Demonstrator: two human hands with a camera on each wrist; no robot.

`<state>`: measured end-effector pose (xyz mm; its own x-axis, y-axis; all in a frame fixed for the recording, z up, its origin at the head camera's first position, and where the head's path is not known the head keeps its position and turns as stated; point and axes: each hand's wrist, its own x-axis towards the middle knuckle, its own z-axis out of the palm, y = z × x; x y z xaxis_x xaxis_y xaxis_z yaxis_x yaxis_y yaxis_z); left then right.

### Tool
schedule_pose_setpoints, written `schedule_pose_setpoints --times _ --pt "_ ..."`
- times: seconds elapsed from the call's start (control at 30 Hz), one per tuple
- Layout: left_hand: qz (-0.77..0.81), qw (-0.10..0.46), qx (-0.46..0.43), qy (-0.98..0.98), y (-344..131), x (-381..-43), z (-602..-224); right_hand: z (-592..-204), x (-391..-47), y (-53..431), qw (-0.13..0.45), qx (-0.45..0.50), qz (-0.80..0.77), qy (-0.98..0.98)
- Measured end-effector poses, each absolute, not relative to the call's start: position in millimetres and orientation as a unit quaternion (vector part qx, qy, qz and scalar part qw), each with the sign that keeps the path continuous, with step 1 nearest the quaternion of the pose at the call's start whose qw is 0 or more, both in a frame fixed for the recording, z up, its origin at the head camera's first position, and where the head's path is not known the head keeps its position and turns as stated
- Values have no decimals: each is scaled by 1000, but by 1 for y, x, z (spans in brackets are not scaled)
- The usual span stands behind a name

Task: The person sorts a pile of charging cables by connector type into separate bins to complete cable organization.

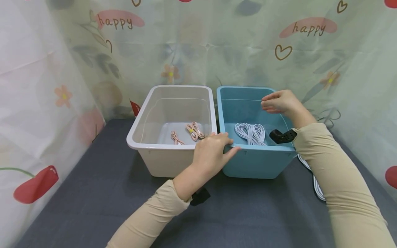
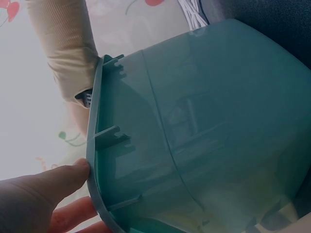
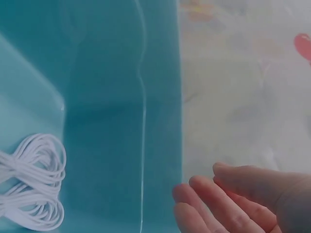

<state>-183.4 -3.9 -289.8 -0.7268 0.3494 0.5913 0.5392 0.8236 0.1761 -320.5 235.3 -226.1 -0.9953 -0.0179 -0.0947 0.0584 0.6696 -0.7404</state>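
Observation:
A blue bin stands on the right, with a coiled bundle of white cable on its floor. My left hand grips the near left corner of its rim; the left wrist view shows the thumb against the rim and fingers on the other side. Over the bin's right side hovers my right hand, fingers relaxed and holding nothing. In the right wrist view that hand is apart from the white coil. Left of the blue bin is an off-white bin holding pinkish cable bundles.
More white cable lies on the dark tabletop right of the blue bin, partly behind my right sleeve. Thin loops of cord show behind it. A printed curtain hangs behind the bins and along both sides.

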Motion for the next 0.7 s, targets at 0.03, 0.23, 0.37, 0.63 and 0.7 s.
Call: schedule_pose_setpoints --times 0.03,0.23,0.37,0.63,0.7 --pt "-171 279 -243 -913 -4 -183 -290 -225 -320 237 49 11 -409 911" --pt "-168 282 -242 -913 -4 -184 -291 -217 -312 247 64 -8 -437 897" --pt "-168 290 -243 -910 -4 -184 -292 -209 -304 254 74 -30 -460 884" --pt "-171 287 -245 -910 -4 -184 -291 -202 -282 269 66 -59 -472 877" --pt "-172 286 -245 -910 -4 -184 -291 -203 -278 273 67 -58 -473 877"
